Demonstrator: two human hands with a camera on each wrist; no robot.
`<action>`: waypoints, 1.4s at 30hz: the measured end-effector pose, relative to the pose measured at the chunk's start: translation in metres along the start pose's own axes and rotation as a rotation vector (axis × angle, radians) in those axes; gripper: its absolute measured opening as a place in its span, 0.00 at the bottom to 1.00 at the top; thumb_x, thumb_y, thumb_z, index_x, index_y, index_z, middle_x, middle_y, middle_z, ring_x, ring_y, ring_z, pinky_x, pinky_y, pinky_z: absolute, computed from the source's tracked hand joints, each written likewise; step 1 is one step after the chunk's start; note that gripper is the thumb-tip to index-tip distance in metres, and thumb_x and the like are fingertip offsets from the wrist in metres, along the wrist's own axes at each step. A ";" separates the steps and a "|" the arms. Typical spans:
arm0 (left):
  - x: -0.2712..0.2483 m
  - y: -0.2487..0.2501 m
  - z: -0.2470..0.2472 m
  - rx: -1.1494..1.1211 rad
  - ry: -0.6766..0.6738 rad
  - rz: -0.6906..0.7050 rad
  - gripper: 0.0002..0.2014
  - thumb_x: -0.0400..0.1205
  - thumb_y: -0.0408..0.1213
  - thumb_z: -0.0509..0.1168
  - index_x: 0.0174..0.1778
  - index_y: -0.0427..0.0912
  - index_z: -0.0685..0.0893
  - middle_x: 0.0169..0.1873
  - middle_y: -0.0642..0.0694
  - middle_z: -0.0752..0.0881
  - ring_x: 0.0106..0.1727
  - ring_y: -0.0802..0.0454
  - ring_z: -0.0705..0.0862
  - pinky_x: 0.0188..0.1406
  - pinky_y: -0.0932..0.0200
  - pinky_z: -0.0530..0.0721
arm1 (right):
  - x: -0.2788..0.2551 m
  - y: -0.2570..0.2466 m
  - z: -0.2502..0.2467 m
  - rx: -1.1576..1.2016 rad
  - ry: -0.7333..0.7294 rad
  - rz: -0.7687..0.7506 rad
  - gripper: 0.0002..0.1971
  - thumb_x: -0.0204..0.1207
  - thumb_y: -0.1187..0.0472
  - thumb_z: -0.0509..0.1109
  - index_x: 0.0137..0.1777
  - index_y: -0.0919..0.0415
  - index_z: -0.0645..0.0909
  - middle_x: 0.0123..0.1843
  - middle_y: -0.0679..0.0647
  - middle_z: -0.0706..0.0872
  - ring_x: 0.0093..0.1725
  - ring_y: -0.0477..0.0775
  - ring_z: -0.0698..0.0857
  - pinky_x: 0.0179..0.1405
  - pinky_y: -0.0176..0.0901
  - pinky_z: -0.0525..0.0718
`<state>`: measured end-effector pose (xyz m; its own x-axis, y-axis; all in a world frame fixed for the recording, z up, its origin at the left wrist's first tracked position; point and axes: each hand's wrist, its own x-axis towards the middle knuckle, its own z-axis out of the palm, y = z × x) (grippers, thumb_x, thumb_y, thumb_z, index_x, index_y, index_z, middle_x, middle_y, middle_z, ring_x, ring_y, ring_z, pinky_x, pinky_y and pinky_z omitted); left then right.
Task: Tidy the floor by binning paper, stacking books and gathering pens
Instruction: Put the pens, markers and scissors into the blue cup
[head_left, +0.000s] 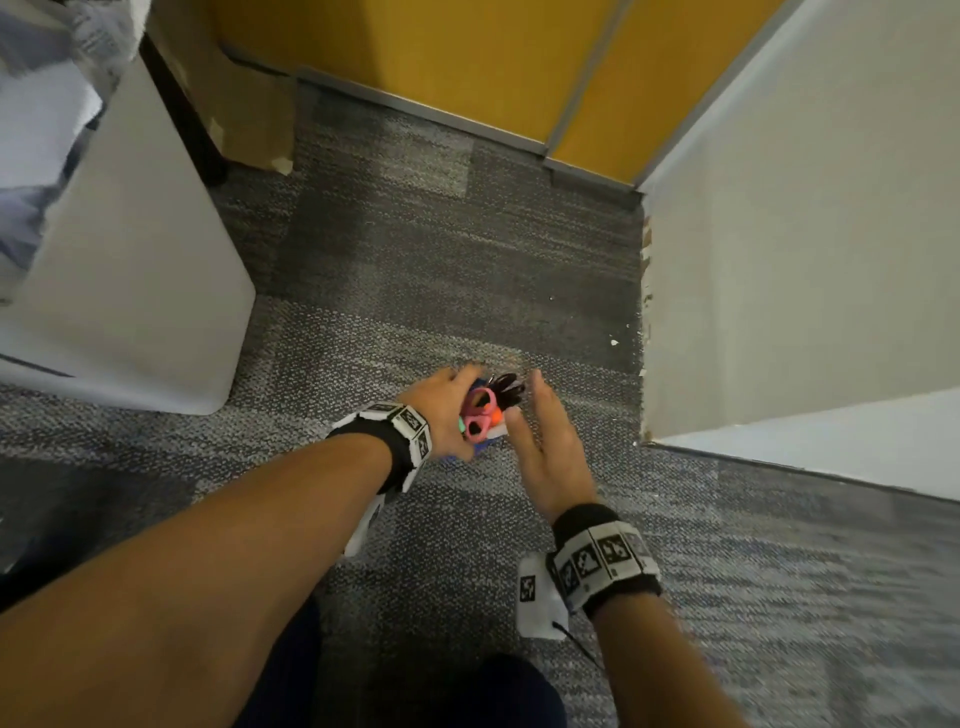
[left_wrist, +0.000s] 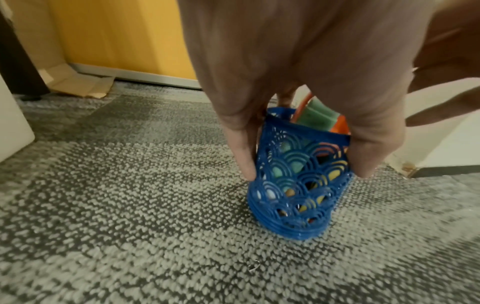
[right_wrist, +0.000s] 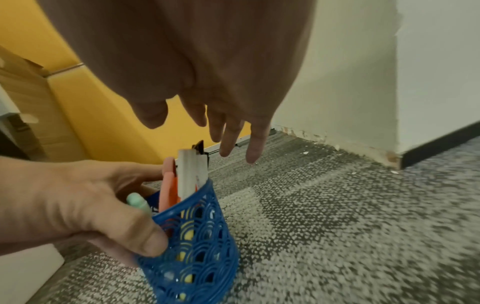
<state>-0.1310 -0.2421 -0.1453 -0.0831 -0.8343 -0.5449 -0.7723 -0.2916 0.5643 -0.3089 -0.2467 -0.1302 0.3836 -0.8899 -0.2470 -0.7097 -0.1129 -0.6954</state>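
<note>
Gripping the blue lattice pen holder (left_wrist: 298, 185), my left hand (head_left: 447, 410) has its thumb and fingers curled round the holder's wall, the thumb (right_wrist: 140, 236) pressed on the side nearest me and two fingertips (left_wrist: 246, 162) bearing on the openwork from above; the holder stands tilted, its base touching the grey carpet (head_left: 415, 260) directly under my left palm; inside it are pens and markers, among them a mint-green marker (right_wrist: 137, 202), an orange one (right_wrist: 172, 191) and a white barrel (right_wrist: 188, 174), with pink-handled scissors (head_left: 480, 413) rising from the rim beside them; my right hand (head_left: 545, 441) hovers just to the right of the holder, fingers straight and spread a little, holding nothing and not touching the holder, its fingertips (right_wrist: 253, 152) above and beyond the pen tops; both wrists carry black bands with printed markers; to the left of my left forearm stands a white bin (head_left: 130, 291) with crumpled paper (head_left: 41, 119) showing at its top; ahead of both hands runs a yellow panel (head_left: 467, 57) with a flattened cardboard piece (head_left: 234, 93) leaning at its foot; to the right of my right hand is a white wall (head_left: 805, 234), chipped along its lower edge.
</note>
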 end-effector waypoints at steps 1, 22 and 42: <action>-0.002 -0.002 0.000 0.029 -0.010 -0.024 0.53 0.57 0.51 0.81 0.77 0.52 0.60 0.64 0.43 0.77 0.62 0.38 0.81 0.60 0.46 0.82 | -0.002 -0.002 0.005 0.038 -0.020 0.049 0.32 0.85 0.45 0.57 0.86 0.54 0.54 0.86 0.49 0.60 0.84 0.45 0.60 0.83 0.46 0.61; -0.240 0.170 -0.118 0.316 0.153 0.308 0.37 0.57 0.60 0.81 0.58 0.47 0.82 0.51 0.52 0.87 0.53 0.45 0.85 0.52 0.53 0.85 | -0.171 -0.131 -0.116 0.171 0.153 -0.127 0.40 0.55 0.41 0.85 0.67 0.48 0.74 0.60 0.42 0.86 0.58 0.43 0.85 0.60 0.51 0.84; -0.350 0.136 -0.187 0.197 -0.021 0.275 0.40 0.53 0.49 0.83 0.63 0.55 0.77 0.51 0.53 0.86 0.52 0.49 0.85 0.56 0.50 0.86 | -0.224 -0.280 -0.113 0.039 0.096 -0.100 0.38 0.51 0.31 0.81 0.60 0.41 0.72 0.50 0.39 0.86 0.48 0.38 0.85 0.48 0.42 0.86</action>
<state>-0.0887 -0.0778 0.2381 -0.3164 -0.8590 -0.4024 -0.8259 0.0408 0.5623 -0.2629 -0.0661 0.1959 0.3919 -0.9133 -0.1108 -0.6465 -0.1877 -0.7395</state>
